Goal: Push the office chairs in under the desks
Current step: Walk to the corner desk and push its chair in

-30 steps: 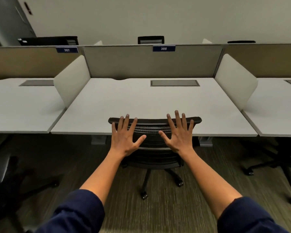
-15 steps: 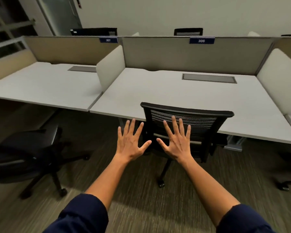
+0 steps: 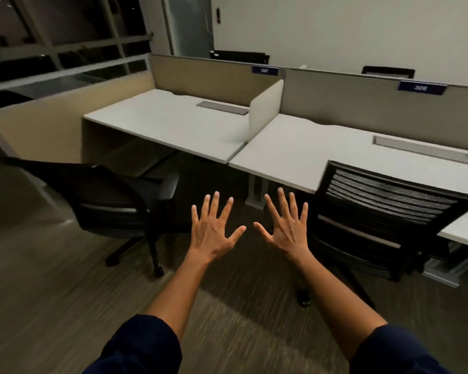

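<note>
Both of my hands hang in the air with fingers spread wide, palms facing away from me, gripping nothing. My left hand (image 3: 214, 233) and right hand (image 3: 286, 230) sit close together, thumbs nearly meeting, over the dark gap where the two desks join.

The right chair (image 3: 384, 211) is just beside my right hand, not touching it. Its mesh back stands upright against the front edge of the right desk (image 3: 303, 147), the top rail rising above that edge, and the seat looks tucked beneath; one caster (image 3: 305, 302) shows on the floor behind it.

The left chair (image 3: 111, 201) stands well out from the left desk (image 3: 173, 125), turned at an angle so its back faces my left side and its seat points toward the desk. It is apart from the desk's front edge, with open dark space under the desk beyond it. Its base legs spread over the carpet (image 3: 52, 306), one caster near my left forearm.

A low white divider (image 3: 265, 109) stands between the two desks, and taller panels (image 3: 214, 76) close off their far edges. On the far left a beige side panel (image 3: 38, 133) bounds the left desk. The carpet between me and both chairs lies open, broad on my left.
</note>
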A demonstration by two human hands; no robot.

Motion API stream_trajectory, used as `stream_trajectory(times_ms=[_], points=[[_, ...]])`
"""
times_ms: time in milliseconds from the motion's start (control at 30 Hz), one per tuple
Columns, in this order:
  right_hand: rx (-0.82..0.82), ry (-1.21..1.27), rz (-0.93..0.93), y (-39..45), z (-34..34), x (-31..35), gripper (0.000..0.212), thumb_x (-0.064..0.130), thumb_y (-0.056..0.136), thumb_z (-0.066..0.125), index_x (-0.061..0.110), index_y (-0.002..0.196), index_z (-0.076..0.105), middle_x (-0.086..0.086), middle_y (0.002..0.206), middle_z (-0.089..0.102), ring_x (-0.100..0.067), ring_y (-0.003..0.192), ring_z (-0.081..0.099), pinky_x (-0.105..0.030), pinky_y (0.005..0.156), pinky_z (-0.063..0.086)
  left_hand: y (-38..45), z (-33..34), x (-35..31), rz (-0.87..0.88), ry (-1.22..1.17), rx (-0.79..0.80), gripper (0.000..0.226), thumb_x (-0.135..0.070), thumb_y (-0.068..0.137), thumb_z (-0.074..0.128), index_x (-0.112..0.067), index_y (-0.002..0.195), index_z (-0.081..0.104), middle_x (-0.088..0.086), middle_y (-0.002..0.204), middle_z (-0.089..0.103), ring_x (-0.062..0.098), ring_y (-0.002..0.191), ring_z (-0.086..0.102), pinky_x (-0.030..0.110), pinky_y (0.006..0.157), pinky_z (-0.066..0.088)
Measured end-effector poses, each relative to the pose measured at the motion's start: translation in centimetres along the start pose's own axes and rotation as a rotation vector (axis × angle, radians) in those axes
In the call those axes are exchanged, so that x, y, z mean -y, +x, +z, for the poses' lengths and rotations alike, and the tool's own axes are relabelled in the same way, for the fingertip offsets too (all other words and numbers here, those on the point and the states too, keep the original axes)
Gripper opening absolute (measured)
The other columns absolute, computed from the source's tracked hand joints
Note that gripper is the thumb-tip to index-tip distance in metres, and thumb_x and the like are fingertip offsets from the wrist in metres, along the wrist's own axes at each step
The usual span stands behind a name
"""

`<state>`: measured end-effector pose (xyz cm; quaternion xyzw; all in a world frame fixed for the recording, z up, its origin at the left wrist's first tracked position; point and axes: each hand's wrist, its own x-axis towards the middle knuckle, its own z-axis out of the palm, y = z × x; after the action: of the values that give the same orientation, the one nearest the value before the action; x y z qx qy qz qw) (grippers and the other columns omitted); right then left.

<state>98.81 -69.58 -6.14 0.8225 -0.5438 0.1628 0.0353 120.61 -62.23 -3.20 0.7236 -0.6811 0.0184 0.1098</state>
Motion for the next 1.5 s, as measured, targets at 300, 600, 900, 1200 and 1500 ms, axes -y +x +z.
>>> stream_trajectory(times_ms=[300, 600, 900, 1200, 1500], points=[[0.035, 0.083, -0.159, 0.0, 0.6, 19.6, 0.084, 0.081, 0.090, 0.016, 0.038, 0.160, 0.002, -0.004, 0.169, -0.008, -0.033, 0.156, -0.006, -0.064, 0.121, -0.004, -10.2, -4.3, 16.9, -0.201, 0.022, -0.024, 0.095, -0.083, 0.081, 0.008, -0.034, 0.162, 0.002, 0.009, 0.170, -0.006, 0.030, 0.156, -0.010, 0.060, 0.122, -0.004], [0.077, 0.130, -0.394, 2.7, 3.0, 36.0, 0.083, 0.080, 0.091, 0.021, 0.037, 0.160, 0.002, -0.004, 0.170, -0.008, -0.033, 0.156, -0.005, -0.064, 0.121, -0.003, -17.9, -6.9, 30.9, -0.440, 0.050, -0.058, 0.092, -0.084, 0.083, 0.008, -0.035, 0.161, 0.000, 0.008, 0.170, -0.008, 0.028, 0.156, -0.012, 0.059, 0.122, -0.008], [0.078, 0.169, -0.527, 8.1, 8.8, 50.7, 0.084, 0.079, 0.092, 0.023, 0.033, 0.161, 0.009, -0.006, 0.170, -0.002, -0.034, 0.156, 0.002, -0.065, 0.121, 0.004, -19.8, -8.1, 44.9, -0.526, 0.104, -0.077, 0.088, -0.081, 0.089, 0.019, -0.034, 0.162, 0.005, 0.009, 0.170, -0.005, 0.030, 0.157, -0.008, 0.060, 0.122, -0.006], [0.097, 0.176, -0.476, 17.8, 13.9, 63.1, 0.084, 0.079, 0.092, 0.018, 0.032, 0.161, 0.008, -0.007, 0.170, -0.001, -0.035, 0.156, 0.004, -0.067, 0.121, 0.008, -14.6, -10.2, 60.3, -0.516, 0.139, -0.041, 0.088, -0.082, 0.088, 0.016, -0.034, 0.161, 0.007, 0.009, 0.170, -0.003, 0.030, 0.157, -0.007, 0.063, 0.123, -0.001], [0.081, 0.117, -0.403, 26.0, 15.5, 66.9, 0.083, 0.078, 0.093, 0.020, 0.034, 0.161, 0.002, -0.006, 0.170, -0.004, -0.034, 0.156, -0.001, -0.064, 0.122, 0.004, -5.7, -10.8, 69.3, -0.420, 0.115, -0.018, 0.093, -0.083, 0.083, 0.004, -0.035, 0.161, 0.000, 0.009, 0.170, -0.009, 0.029, 0.156, -0.009, 0.061, 0.123, -0.004]])
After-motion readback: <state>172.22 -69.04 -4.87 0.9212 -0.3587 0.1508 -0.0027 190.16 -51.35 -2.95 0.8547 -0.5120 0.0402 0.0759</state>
